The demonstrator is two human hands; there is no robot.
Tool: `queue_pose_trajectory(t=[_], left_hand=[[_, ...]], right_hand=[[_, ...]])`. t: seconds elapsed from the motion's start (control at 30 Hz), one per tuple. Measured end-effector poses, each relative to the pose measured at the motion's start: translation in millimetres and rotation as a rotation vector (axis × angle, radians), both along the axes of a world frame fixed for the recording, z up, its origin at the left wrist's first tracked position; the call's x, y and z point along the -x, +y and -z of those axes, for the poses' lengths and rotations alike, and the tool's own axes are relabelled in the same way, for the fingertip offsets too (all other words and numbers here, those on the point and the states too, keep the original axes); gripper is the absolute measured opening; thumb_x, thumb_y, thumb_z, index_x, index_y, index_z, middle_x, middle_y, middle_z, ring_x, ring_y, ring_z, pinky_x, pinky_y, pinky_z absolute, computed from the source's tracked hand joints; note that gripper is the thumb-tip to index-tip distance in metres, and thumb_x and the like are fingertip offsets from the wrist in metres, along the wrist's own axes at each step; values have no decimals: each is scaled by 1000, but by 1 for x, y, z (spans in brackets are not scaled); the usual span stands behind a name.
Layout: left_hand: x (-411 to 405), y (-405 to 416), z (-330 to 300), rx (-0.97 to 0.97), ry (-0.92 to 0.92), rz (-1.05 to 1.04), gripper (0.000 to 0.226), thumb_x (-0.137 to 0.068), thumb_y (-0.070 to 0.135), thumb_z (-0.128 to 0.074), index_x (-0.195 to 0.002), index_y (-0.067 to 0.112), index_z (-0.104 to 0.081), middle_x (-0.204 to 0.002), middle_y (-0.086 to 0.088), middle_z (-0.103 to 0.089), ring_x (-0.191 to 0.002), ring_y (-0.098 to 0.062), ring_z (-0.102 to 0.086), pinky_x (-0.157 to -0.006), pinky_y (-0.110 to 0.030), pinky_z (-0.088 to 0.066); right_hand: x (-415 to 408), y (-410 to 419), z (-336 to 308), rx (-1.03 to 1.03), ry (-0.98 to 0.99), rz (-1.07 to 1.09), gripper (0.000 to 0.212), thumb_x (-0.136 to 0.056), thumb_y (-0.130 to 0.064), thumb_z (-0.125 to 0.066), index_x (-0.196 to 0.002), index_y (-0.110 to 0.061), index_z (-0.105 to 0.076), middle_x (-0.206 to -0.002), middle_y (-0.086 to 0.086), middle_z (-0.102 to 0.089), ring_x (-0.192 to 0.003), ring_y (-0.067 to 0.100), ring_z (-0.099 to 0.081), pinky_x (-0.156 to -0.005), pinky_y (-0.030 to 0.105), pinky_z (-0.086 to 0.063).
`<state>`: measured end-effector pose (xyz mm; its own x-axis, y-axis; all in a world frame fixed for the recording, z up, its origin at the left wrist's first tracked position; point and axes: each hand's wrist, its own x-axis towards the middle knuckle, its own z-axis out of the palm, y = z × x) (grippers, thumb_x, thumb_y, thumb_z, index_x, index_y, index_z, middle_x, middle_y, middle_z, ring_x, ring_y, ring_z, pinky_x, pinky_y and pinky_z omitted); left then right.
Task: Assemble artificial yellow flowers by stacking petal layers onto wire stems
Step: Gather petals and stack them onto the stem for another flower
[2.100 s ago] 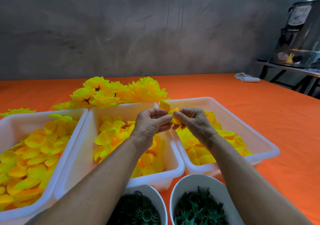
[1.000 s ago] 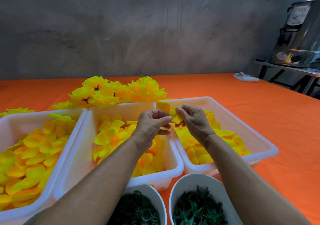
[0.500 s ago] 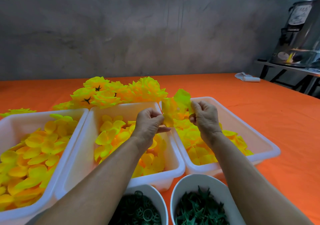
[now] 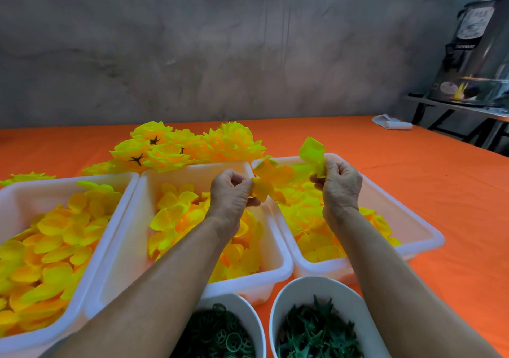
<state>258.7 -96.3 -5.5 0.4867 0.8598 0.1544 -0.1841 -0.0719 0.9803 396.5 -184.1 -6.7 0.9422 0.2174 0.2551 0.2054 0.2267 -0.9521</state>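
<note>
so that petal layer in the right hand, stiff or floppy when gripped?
Probably floppy: the petal layer curls and folds above the right hand, which pinches it at one edge. Likely very light, since a fingertip pinch holds it up. It looks crushable rather than breakable.

We note that the three rectangular trays (image 4: 271,258) are smooth white plastic with a soft sheen. The loose petal layers (image 4: 52,243) in them look like thin, matt yellow fabric, as does the petal layer (image 4: 312,155) pinched in the right hand (image 4: 341,189). The tablecloth (image 4: 440,192) is matt orange cloth with faint creases. The two round bowls (image 4: 311,289) are smooth white plastic and hold dark green, slightly glossy plastic parts (image 4: 316,333). The urn (image 4: 479,52) is shiny metal. The wall (image 4: 192,41) is rough, matt grey plaster or concrete.
</note>
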Motion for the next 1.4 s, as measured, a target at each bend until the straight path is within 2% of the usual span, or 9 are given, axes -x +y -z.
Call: queue_pose_trajectory(t=[0.17, 0.37, 0.47, 0.67, 0.8, 0.97, 1.1, 1.3, 1.4], left_hand=[[-2, 3, 3, -19, 9, -28, 24, -85, -6, -57, -69, 9, -46, -65, -8, -51, -47, -14, -54, -37, -18, -44], [-3, 11, 7, 65, -15, -63, 22, -88, -3, -53, -72, 11, -46, -70, -9, -52, -34, -6, -49, -38, -17, -45], [-3, 12, 6, 114, -80, -43, 20, -89, -3, -53, -74, 10, -48, -71, -8, -54, -39, -5, -52, -39, -18, -46], [-3, 11, 3, 173, -151, -24, 19, -89, -4, -53, -75, 10, -51, -78, -12, -54, -59, -15, -52, -39, -17, -45], [-3, 10, 1, 191, -166, -4, 19, -89, -4, -53, -76, 10, -50, -77, -10, -53, -59, -15, -51, -39, -17, -45], [-2, 9, 0, 212, -192, 64, 16, -90, -4, -53, -80, 9, -53, -80, -11, -53, -64, -15, -51, -41, -18, -46], [-2, 8, -1, 210, -187, 81, 18, -90, -5, -52, -79, 9, -53, -77, -10, -51, -62, -15, -49, -41, -18, -46], [-2, 8, -1, 210, -190, 109, 16, -90, -5, -52, -82, 9, -53, -80, -12, -52, -65, -16, -50, -40, -18, -47], [-2, 7, -2, 211, -195, 132, 14, -90, -5, -51, -85, 7, -54, -83, -14, -54, -67, -17, -52, -41, -18, -46]], right_hand=[[-7, 1, 2, 38, -10, 128, 31, -98, -19, -48, -67, -15, -50, -66, 10, -55, -49, 14, -52, -49, 28, -40], [-11, -2, -1, 113, 24, 265, 37, -97, -20, -49, -60, -18, -43, -58, 8, -52, -47, 15, -55, -64, 40, -47], [-10, -1, 0, 196, -117, 243, 29, -94, -17, -51, -66, -12, -51, -72, 14, -54, -72, 35, -60, -73, 49, -49], [2, -10, 0, 576, -212, -165, 5, -79, -13, -71, -78, -8, -73, -65, 5, -58, -66, 16, -51, -64, 26, -39], [5, -23, -15, 758, -132, -555, 15, -70, -11, -79, -85, -10, -74, -73, 2, -67, -61, 2, -56, -50, 8, -40], [10, -20, -30, 663, -83, -558, 15, -86, -16, -65, -72, -14, -71, -71, 7, -64, -65, 17, -53, -58, 25, -37], [18, -28, -38, 927, -100, -796, 22, -94, -9, -49, -86, -17, -68, -73, -1, -73, -66, 11, -69, -67, 24, -49], [25, -36, -54, 1146, -228, -811, 20, -91, -5, -52, -97, -20, -64, -84, 4, -74, -76, 13, -70, -82, 30, -49], [27, -36, -57, 1126, -225, -785, 22, -91, -2, -50, -100, -15, -66, -89, 4, -73, -76, 13, -69, -79, 28, -49]])
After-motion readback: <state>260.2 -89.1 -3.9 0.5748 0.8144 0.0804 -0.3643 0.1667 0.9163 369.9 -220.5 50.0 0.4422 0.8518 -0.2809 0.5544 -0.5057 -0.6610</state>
